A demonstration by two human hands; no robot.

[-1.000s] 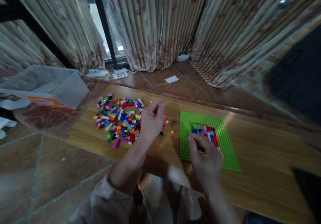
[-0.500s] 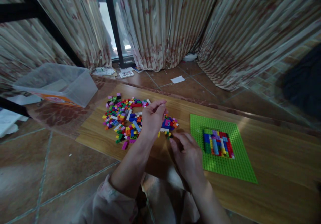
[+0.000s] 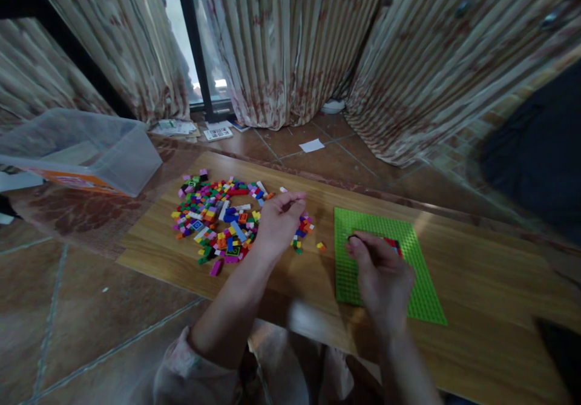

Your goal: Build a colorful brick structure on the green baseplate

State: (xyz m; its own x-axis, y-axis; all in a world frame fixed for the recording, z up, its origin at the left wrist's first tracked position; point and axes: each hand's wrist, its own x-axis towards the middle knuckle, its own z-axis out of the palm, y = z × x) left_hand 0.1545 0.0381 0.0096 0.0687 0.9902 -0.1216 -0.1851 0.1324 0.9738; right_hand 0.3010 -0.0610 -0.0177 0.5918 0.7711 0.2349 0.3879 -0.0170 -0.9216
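Note:
My right hand [image 3: 384,269] is over the green baseplate [image 3: 422,302], its thumb and forefinger pinched on a small dark brick [image 3: 351,237]. That hand covers most of the block of coloured bricks on the plate; only a red part [image 3: 394,245] shows past the knuckles. My left hand [image 3: 280,220] hovers above the right side of the loose brick pile [image 3: 222,211]. Its fingers are curled closed, and whatever they may hold is hidden. A small yellow and orange brick group [image 3: 321,246] lies between the pile and the baseplate.
The wooden table [image 3: 490,284] runs across the view. A clear plastic bin [image 3: 131,157] with an orange label stands at the left. Papers [image 3: 218,132] lie on the floor by the curtains [image 3: 263,48]. A dark shape [image 3: 540,151] is at the far right.
My right hand has moved right, from beside the pile to over the baseplate, with a small dark brick now visible in its fingertips. My left hand stays closed by the pile.

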